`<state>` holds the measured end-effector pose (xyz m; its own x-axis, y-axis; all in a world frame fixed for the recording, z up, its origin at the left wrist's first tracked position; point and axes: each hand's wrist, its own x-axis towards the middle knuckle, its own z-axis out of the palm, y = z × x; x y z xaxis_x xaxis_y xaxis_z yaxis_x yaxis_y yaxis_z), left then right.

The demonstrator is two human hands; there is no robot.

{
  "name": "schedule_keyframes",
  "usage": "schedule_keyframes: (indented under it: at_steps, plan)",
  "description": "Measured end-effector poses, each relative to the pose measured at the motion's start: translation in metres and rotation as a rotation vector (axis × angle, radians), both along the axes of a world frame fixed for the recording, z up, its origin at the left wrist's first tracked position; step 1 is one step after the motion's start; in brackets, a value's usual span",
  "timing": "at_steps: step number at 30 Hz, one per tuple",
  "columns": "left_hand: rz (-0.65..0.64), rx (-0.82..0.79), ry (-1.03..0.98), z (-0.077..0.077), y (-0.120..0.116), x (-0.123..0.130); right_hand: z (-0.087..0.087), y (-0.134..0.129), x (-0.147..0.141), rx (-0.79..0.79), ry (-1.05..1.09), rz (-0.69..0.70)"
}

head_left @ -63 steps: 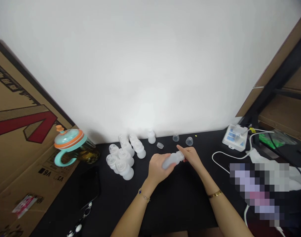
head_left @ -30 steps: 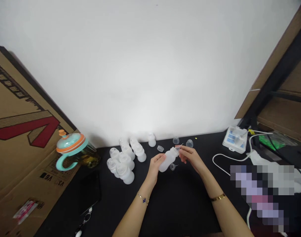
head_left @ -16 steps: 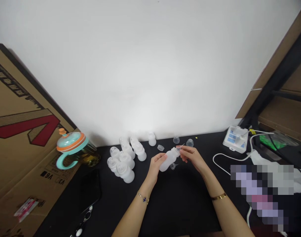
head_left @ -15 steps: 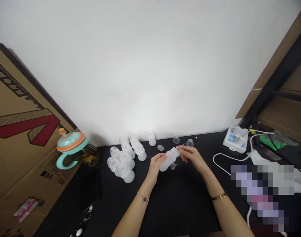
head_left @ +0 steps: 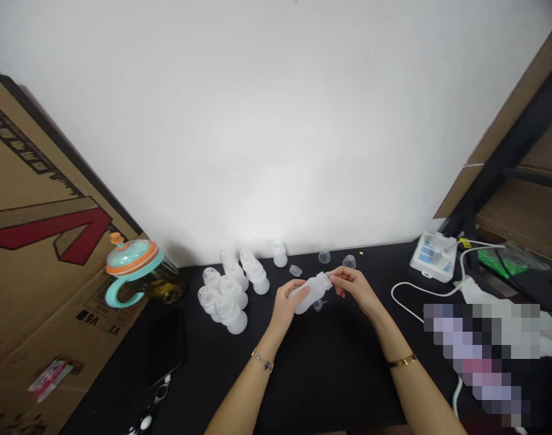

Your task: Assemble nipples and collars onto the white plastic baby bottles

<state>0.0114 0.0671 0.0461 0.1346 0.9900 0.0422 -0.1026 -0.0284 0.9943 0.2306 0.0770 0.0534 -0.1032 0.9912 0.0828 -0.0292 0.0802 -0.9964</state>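
My left hand (head_left: 292, 302) wraps around a frosted white baby bottle (head_left: 310, 295), tilted with its neck up to the right. At the bottle's mouth, my right hand (head_left: 354, 285) is closed in a pinch; what lies between its fingertips is too small and hidden to name. Below the neck, a clear teat (head_left: 319, 305) rests on the black table, partly covered by the bottle. Behind the hands are a clear ring-like piece (head_left: 296, 270) and two clear domed caps, one upright (head_left: 324, 257) and one by my right hand (head_left: 349, 261).
Several capped bottles (head_left: 231, 311) stand grouped on the left, and another bottle (head_left: 280, 255) is by the wall. A lidded jug (head_left: 135, 272) and a phone (head_left: 166, 344) lie further left. To the right are a white box (head_left: 433, 257) and a cable (head_left: 405, 283).
A thin clear piece that stuck out above the bottle's mouth at my right fingertips no longer shows. Both hands stay nearly in place, my left still around the bottle.
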Motion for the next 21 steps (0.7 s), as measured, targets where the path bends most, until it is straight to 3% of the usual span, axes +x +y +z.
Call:
schedule_keyframes:
  at_steps: [21]
  plan:
    - [-0.029,0.085,0.145,0.0035,-0.0057,0.0040,0.0010,-0.0012,-0.0038,0.018,-0.086,-0.011]
